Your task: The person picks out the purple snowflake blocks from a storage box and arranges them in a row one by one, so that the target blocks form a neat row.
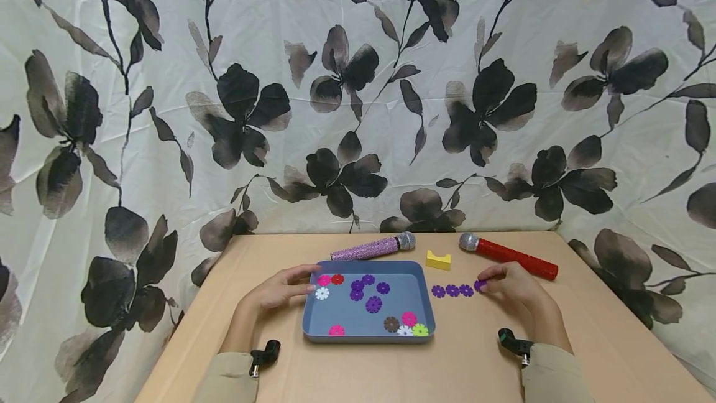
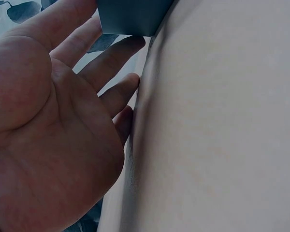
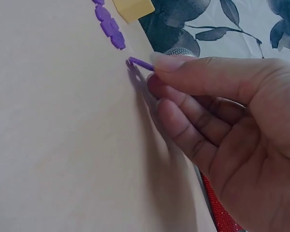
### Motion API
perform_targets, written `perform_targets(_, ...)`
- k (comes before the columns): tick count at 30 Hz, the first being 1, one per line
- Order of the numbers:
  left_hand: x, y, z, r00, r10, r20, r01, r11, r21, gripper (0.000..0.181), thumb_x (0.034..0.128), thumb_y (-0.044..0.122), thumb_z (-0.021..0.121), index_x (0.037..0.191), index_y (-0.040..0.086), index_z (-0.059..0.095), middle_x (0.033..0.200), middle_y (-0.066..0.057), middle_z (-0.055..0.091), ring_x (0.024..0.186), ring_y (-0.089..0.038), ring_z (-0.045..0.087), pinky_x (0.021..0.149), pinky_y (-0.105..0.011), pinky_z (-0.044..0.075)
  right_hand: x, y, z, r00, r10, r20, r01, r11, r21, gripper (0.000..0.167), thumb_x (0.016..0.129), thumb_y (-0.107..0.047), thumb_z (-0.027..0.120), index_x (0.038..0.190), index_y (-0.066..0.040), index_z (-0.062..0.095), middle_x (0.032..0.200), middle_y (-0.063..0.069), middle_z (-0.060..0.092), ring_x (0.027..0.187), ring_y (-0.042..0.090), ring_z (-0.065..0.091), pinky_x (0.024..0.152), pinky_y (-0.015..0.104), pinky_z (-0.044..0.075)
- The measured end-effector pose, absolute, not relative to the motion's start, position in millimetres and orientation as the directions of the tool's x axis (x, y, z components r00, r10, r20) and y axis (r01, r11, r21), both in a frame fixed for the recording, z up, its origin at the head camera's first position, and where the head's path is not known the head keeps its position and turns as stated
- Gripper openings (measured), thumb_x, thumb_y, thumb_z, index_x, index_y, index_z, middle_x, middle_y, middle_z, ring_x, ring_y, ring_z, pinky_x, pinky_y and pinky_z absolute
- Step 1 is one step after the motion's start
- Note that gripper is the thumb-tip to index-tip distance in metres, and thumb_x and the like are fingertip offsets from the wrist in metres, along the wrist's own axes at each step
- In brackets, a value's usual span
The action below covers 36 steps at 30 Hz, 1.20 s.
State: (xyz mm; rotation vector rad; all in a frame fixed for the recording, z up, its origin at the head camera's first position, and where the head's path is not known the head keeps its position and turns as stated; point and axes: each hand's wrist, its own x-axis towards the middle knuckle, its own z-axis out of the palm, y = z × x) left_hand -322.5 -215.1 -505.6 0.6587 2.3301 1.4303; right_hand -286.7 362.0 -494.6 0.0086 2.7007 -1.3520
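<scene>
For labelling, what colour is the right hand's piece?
The piece is purple, clearest in the right wrist view.

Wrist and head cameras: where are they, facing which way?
Head: worn there, facing forward and down; left hand, right hand, beige sleeves show.
Left wrist: worn there, facing that hand and a blue-grey rectangular tray.
Right wrist: worn there, facing that hand pinching a purple flower-shaped piece.
Head and right wrist share a yellow notched block.

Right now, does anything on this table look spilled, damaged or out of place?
No, nothing stands out. The blue tray sits upright, and the four purple flower pieces to its right form a neat row; the right hand pinches another purple piece near the row's end.
</scene>
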Motion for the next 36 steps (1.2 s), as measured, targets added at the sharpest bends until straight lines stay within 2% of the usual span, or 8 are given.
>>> perform_targets(11, -320.6, -216.3, -504.2, -0.845, 0.534, -0.035, 0.211, 0.393, 0.895, 0.054, 0.1015, 0.028, 0.069, 0.152, 0.018, 0.053, 0.164, -0.014, 0.043, 0.152, -0.042, 0.038, 0.126, -0.061, 0.027, -290.1, 360.0, -497.2, -0.992, -0.078, -0.102, 0.032, 0.620, -0.784, 0.023, 0.086, -0.003, 0.082, 0.108, -0.002, 0.078, 0.104, 0.010, 0.077, 0.090, 0.025, 0.057, 0.073, 0.028, 0.053)
perform_targets(26, -322.2, -215.7, -505.6, -0.839, 0.543, -0.033, 0.208, 0.376, 0.903, 0.058, 0.1002, 0.030, 0.071, 0.153, 0.016, 0.052, 0.163, -0.014, 0.044, 0.152, -0.041, 0.039, 0.126, -0.059, 0.028, -290.1, 356.5, -493.6, -0.991, -0.055, -0.123, 0.061, 0.630, -0.774, 0.028, 0.085, 0.000, 0.081, 0.113, -0.002, 0.077, 0.104, 0.009, 0.074, 0.090, 0.024, 0.056, 0.071, 0.029, 0.054)
perform_targets(32, -321.9, -214.9, -505.6, -0.838, 0.544, -0.031, 0.215, 0.382, 0.899, 0.056, 0.1011, 0.027, 0.070, 0.153, 0.016, 0.052, 0.163, -0.014, 0.044, 0.151, -0.041, 0.039, 0.126, -0.060, 0.028, -292.2, 351.0, -486.8, -0.996, -0.039, -0.077, 0.034, 0.646, -0.763, 0.029, 0.091, -0.004, 0.077, 0.119, -0.006, 0.076, 0.108, 0.011, 0.071, 0.092, 0.026, 0.057, 0.073, 0.030, 0.056)
perform_targets(36, -322.2, -213.8, -505.8, -0.838, 0.544, -0.030, 0.217, 0.384, 0.898, 0.054, 0.1018, 0.024, 0.069, 0.153, 0.016, 0.052, 0.163, -0.014, 0.045, 0.151, -0.041, 0.039, 0.126, -0.060, 0.028, -294.1, 344.0, -480.3, -0.999, -0.046, 0.016, -0.043, 0.658, -0.752, 0.030, 0.092, -0.007, 0.078, 0.122, -0.002, 0.074, 0.112, 0.016, 0.071, 0.093, 0.026, 0.060, 0.073, 0.027, 0.057)
